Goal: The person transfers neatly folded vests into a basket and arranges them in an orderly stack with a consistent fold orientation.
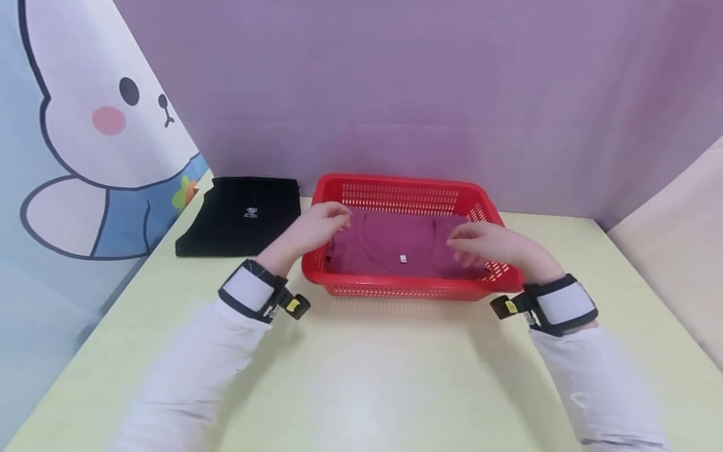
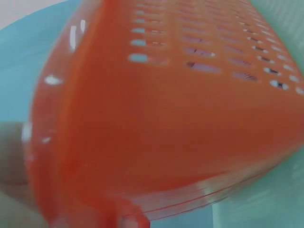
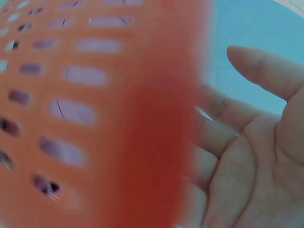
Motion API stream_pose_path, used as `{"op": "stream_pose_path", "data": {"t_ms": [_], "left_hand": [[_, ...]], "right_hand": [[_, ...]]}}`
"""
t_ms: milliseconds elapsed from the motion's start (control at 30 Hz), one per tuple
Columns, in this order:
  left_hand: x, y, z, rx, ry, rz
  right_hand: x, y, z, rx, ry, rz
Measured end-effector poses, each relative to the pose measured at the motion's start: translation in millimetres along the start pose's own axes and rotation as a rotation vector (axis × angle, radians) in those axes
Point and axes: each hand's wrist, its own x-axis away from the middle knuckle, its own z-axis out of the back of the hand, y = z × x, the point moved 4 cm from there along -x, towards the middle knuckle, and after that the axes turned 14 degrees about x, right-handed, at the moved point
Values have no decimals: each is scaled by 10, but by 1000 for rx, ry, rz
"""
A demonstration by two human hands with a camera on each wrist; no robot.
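A folded maroon shirt (image 1: 390, 242) with a small white label lies inside a red plastic basket (image 1: 395, 285). My left hand (image 1: 316, 231) is over the basket's left rim, its fingers loosely bent above the shirt's left edge. At the other end my right hand (image 1: 488, 243) hovers over the right side of the shirt, fingers relaxed and thumb apart. Neither hand grips anything. In the right wrist view the palm of the right hand (image 3: 256, 147) faces the basket wall (image 3: 156, 156), which hides some fingertips. The left wrist view shows mostly the basket (image 2: 156, 114), with part of the left hand (image 2: 14, 171) behind its rim.
A folded black garment (image 1: 243, 216) with a small white print lies left of the basket on the pale yellow-green table (image 1: 384, 376). Behind stands a purple curtain (image 1: 423, 94); a cartoon-printed cloth (image 1: 73, 207) hangs on the left.
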Motion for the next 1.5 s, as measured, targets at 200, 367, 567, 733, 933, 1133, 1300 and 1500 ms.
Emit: {"op": "stream_pose_path", "data": {"t_ms": [200,367,567,733,933,1133,1300,1500], "left_hand": [[60,-81,-20,58,133,-68],[111,-138,-97,-5,192,-113],[148,-138,-162,-114,228,-170],[190,-121,-170,-125,244,-198],[257,-111,-167,-81,298,-277],[303,-88,-146,-105,339,-344],[391,-78,-151,-74,300,-316],[556,-36,-157,-72,294,-374]], "right_hand": [[-10,77,-136,-99,101,-19],[-43,138,-261,-68,152,-62],[-57,224,-337,-101,195,-75],[-23,249,-321,-94,259,-79],[22,231,-273,-90,366,-95],[14,214,-230,-96,522,-101],[70,146,-207,-139,672,-116],[99,-58,-237,-148,712,-32]]}}
